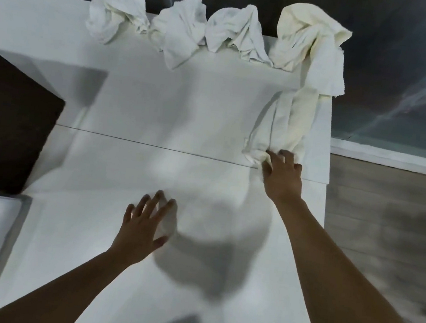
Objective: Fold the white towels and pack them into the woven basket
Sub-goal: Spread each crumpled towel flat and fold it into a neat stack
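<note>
Two fingers [268, 165] and the thumb of the right hand [281, 177] pinch the near end of a cream towel [288, 122] trailing along the tabletop's [159, 107] right edge; the left hand [143, 230] hovers spread, holding nothing. Better to drag it centre, then flatten before folding; three crumpled towels [178, 32] wait at the far edge

Four crumpled towels [195, 26] line the tabletop's [159, 107] far edge; a fifth towel [284, 127] trails nearer at my right; the basket [6, 122] sits left.
</note>
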Demonstrator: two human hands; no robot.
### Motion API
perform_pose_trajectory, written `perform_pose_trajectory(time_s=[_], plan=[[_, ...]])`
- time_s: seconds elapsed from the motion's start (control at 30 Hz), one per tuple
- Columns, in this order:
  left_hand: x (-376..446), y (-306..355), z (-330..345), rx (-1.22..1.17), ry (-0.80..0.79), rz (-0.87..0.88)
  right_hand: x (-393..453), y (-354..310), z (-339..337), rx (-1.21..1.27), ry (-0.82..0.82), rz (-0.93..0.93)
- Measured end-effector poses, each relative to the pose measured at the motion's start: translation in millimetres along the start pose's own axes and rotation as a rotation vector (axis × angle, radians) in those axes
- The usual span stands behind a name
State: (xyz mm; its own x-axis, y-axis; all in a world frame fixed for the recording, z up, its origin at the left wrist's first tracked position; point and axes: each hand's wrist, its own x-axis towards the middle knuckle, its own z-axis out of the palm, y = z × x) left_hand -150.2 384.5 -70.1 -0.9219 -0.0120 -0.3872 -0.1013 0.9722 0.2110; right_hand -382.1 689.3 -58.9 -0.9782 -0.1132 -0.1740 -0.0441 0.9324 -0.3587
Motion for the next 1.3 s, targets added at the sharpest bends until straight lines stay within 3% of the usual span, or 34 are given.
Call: perform_pose_trajectory(time_s=[0.3, 0.53, 0.8, 0.97, 1.13, 1.3], plan=[[6.9, 21.8, -20.2, -0.132, -0.095, -0.074, -127.3, -70.8, 52.4, 0.111, -0.046, -0.128], [-13.5, 44.7, -39.3, -0.338, 0.097, 0.082, -179.7, -102.3, 55.0, 0.226, -0.200, -0.141], [-39.9, 40.1, -87.2, -0.506, 0.346, 0.163, -210.5, -114.7, -3.4, 0.208, 0.080, -0.232], [-63.1, 27.4, -156.0, -0.537, 0.480, 0.276, -223.7, -147.9, -70.6, 0.464, -0.014, -0.123], [-91.3, 11.6, -228.8, -0.687, 0.503, 0.289, -235.6, -176.6, -132.9, 0.646, 0.172, -0.129], [-121.4, -10.5, -285.4, -0.568, 0.649, 0.307, -254.1, -205.8, -180.2, 0.743, 0.307, -0.156]])
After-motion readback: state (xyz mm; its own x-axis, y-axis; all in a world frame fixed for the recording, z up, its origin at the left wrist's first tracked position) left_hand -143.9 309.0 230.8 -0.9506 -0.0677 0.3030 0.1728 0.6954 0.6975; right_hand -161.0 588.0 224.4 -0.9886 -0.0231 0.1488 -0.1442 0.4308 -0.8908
